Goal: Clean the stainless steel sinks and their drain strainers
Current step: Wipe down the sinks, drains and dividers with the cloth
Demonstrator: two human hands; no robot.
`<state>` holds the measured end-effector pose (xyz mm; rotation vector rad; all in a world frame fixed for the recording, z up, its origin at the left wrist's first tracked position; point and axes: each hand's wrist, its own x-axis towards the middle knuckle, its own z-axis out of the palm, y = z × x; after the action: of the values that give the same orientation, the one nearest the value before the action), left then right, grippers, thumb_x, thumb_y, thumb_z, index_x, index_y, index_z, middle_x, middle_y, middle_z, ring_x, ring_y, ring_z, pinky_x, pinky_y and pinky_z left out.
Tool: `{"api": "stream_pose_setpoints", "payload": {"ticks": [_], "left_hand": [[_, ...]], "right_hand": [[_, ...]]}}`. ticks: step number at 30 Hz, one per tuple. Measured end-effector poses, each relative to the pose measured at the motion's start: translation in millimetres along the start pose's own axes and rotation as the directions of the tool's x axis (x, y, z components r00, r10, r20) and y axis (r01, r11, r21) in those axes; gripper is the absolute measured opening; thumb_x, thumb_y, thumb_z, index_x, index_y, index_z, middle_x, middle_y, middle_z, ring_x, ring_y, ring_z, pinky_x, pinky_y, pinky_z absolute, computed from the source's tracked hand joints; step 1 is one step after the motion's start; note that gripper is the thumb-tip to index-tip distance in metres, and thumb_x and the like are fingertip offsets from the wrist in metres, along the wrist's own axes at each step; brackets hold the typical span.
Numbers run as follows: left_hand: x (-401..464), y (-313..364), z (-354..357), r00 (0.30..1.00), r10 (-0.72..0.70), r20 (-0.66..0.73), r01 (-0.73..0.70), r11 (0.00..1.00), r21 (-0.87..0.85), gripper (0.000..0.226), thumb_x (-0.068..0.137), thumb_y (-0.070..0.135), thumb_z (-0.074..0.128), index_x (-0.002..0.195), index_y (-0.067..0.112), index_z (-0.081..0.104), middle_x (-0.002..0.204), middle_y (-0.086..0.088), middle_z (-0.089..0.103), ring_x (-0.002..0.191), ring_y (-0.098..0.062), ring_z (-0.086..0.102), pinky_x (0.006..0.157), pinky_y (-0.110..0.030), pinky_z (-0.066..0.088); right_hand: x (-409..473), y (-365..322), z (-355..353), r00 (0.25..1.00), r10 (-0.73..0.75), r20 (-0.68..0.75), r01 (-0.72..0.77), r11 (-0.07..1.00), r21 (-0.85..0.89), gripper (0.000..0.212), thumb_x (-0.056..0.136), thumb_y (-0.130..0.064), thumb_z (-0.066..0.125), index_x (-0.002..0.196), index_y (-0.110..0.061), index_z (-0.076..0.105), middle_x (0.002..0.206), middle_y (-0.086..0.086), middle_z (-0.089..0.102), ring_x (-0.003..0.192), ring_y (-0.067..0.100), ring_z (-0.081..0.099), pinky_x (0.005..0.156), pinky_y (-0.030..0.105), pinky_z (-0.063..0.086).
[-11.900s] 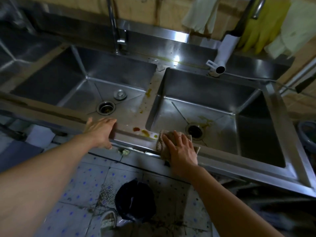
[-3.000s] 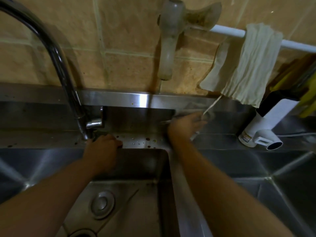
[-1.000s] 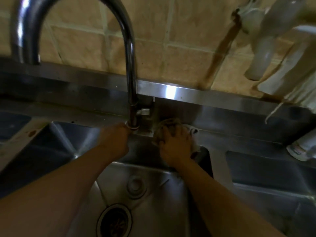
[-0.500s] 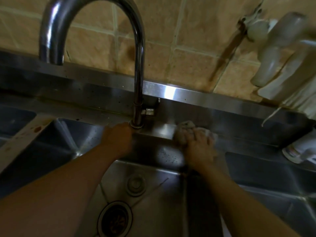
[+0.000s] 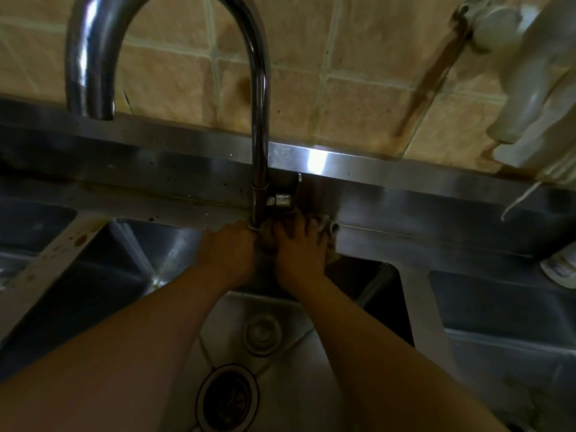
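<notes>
My right hand (image 5: 297,247) holds a bunched beige cloth (image 5: 328,228) and presses it against the back ledge, right beside the base of the tall curved faucet (image 5: 260,126). On the other side of that base, my left hand (image 5: 230,249) has its fingers curled against the faucet's foot. Below my arms lies the middle steel sink (image 5: 174,247), with its round drain strainer (image 5: 229,397) and a loose metal stopper (image 5: 262,333) on the bottom. The right sink (image 5: 498,310) is partly in view.
A third basin (image 5: 34,227) shows at far left, with brown spots on the divider (image 5: 78,241). A steel backsplash (image 5: 405,194) runs under the tan wall tiles. White cloths and a pale bottle (image 5: 526,98) hang at upper right. A white item (image 5: 561,269) lies on the right ledge.
My right hand slid the cloth left along the back ledge, from the sink's right corner to the faucet base. My left hand stayed by the faucet.
</notes>
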<state>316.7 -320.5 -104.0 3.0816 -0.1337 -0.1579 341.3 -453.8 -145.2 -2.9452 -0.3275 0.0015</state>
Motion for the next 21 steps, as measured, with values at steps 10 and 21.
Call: {"api": "stream_pose_setpoints", "payload": {"ticks": [10, 21], "left_hand": [[-6, 42, -6, 0.998, 0.031, -0.060, -0.028, 0.998, 0.049, 0.039, 0.085, 0.027, 0.060, 0.123, 0.018, 0.056, 0.130, -0.004, 0.052, 0.120, -0.024, 0.050, 0.103, -0.038, 0.037], [2, 98, 15, 0.993, 0.111, 0.030, -0.113, 0.992, 0.057, 0.065, 0.080, 0.032, 0.063, 0.140, 0.032, 0.038, 0.149, 0.005, 0.033, 0.134, -0.020, 0.034, 0.108, -0.050, 0.027]], "right_hand": [[-45, 129, -55, 0.981, 0.143, 0.131, -0.134, 0.988, -0.076, 0.077, 0.086, -0.029, 0.059, 0.150, -0.030, 0.015, 0.157, 0.002, 0.009, 0.145, 0.027, 0.007, 0.113, 0.063, 0.005], [-67, 205, -62, 0.941, 0.320, 0.113, -0.333, 0.933, 0.136, 0.063, 0.091, -0.064, 0.030, 0.148, -0.040, 0.019, 0.158, -0.004, 0.008, 0.146, 0.022, -0.001, 0.113, 0.060, -0.002]]}}
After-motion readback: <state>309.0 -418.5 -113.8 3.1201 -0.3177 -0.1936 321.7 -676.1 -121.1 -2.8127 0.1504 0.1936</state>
